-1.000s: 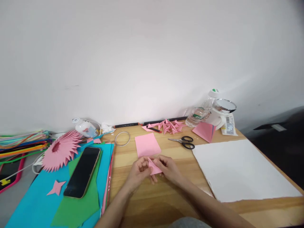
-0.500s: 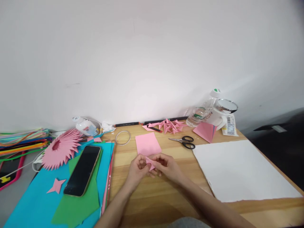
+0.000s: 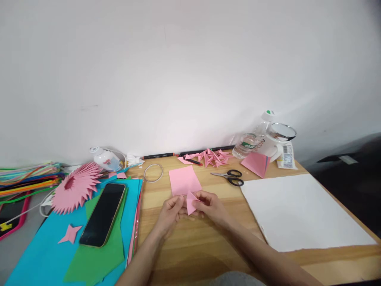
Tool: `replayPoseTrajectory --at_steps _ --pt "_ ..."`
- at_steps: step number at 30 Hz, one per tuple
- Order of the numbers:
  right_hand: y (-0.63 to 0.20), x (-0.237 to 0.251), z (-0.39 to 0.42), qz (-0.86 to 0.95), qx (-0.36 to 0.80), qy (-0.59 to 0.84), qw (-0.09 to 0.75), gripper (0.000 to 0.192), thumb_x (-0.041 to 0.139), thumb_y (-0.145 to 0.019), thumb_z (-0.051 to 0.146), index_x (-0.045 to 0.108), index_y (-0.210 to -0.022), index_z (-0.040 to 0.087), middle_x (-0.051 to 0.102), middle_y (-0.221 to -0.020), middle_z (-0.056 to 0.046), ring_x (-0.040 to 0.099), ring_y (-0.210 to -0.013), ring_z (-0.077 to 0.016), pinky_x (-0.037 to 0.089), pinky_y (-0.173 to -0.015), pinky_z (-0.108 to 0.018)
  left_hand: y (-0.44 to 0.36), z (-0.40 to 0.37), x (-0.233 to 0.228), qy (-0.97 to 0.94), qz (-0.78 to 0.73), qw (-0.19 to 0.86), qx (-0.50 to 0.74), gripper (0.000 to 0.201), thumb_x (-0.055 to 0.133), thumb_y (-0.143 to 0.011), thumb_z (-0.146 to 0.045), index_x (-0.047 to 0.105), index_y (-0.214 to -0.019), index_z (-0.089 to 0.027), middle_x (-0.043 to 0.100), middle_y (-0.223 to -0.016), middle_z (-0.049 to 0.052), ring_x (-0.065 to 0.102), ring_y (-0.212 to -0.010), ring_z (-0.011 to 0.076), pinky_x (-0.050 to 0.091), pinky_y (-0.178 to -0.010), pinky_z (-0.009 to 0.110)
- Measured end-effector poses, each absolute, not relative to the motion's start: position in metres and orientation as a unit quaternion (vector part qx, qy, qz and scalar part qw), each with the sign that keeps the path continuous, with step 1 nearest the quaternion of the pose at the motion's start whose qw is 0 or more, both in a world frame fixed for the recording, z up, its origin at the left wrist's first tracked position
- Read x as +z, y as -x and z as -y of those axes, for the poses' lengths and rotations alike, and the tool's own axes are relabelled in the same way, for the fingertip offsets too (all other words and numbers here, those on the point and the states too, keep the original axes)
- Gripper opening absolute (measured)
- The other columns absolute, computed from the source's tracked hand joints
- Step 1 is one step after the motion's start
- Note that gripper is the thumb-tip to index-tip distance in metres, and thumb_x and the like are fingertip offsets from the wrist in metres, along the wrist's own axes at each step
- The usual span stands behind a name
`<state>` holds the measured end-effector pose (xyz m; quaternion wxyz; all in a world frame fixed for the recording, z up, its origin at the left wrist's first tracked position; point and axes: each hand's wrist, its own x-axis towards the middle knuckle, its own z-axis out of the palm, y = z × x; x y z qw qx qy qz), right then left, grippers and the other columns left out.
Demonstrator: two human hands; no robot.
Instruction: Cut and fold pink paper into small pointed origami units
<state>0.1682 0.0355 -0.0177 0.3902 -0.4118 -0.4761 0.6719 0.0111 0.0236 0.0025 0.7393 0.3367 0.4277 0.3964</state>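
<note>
A small folded piece of pink paper [image 3: 190, 203] stands between my two hands, above the wooden table. My right hand [image 3: 210, 206] pinches it with the thumb on its front face. At the paper's left side, my left hand [image 3: 170, 210] is closed, its thumb and forefinger pressed together; the other fingers reach in beside and partly behind the paper, so their exact contact is hidden. Just beyond the hands lies a flat pink paper sheet [image 3: 185, 180].
Scissors [image 3: 232, 177] and a white board [image 3: 303, 212] lie to the right. Folded pink pieces [image 3: 214, 157] and bottles [image 3: 245, 146] line the wall. On the left, a phone [image 3: 103, 214] rests on green and blue paper [image 3: 44, 246], near a pink folded ring [image 3: 79, 186].
The pink paper has turned more upright and shows a larger face. My left thumb has come away from its front and sits farther left; my right hand keeps its pinch.
</note>
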Motion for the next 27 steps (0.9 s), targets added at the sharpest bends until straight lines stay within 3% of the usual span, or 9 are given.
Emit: replayPoseTrajectory --at_steps 5,14,22,27 --pt "-0.1673 -0.0171 -0.035 0.489 0.663 0.41 0.391 0.031 0.064 -0.073 0.046 0.058 -0.071 0.015 0.051 -0.059 0.004 0.04 -0.045 -0.0071 0.032 -0.044 -0.021 -0.0086 -0.0232 -0.0006 -0.318 -0.419 0.754 0.394 0.036 0.078 -0.064 -0.043 0.063 -0.072 -0.011 0.069 -0.063 0.006 0.067 -0.06 0.0155 0.053 -0.058 0.024" --pt "-0.1643 -0.0148 -0.0301 0.518 0.619 0.427 0.407 0.017 0.06 -0.072 0.028 0.054 -0.063 0.015 0.052 -0.058 0.002 0.044 -0.054 -0.0098 0.034 -0.053 -0.023 -0.0147 -0.0187 -0.0045 -0.33 -0.419 0.76 0.371 0.039 0.079 -0.062 -0.044 0.063 -0.076 -0.011 0.068 -0.063 0.004 0.064 -0.051 0.0135 0.052 -0.048 0.023" --pt "-0.1632 -0.0151 -0.0283 0.491 0.644 0.422 0.408 0.029 0.065 -0.073 0.038 0.053 -0.06 0.015 0.05 -0.052 0.003 0.039 -0.044 -0.0068 0.029 -0.044 -0.021 -0.0153 -0.018 -0.0063 -0.35 -0.415 0.744 0.39 0.042 0.078 -0.062 -0.047 0.054 -0.064 -0.012 0.067 -0.058 0.006 0.059 -0.041 0.0113 0.041 -0.036 0.017" --pt "-0.1629 -0.0162 -0.0283 0.47 0.658 0.415 0.418 0.031 0.064 -0.075 0.042 0.055 -0.064 0.014 0.053 -0.053 0.003 0.039 -0.042 -0.0064 0.028 -0.042 -0.02 -0.014 -0.0188 -0.0065 -0.327 -0.431 0.757 0.366 0.044 0.075 -0.064 -0.051 0.055 -0.067 -0.012 0.067 -0.058 0.004 0.061 -0.043 0.0127 0.046 -0.039 0.019"
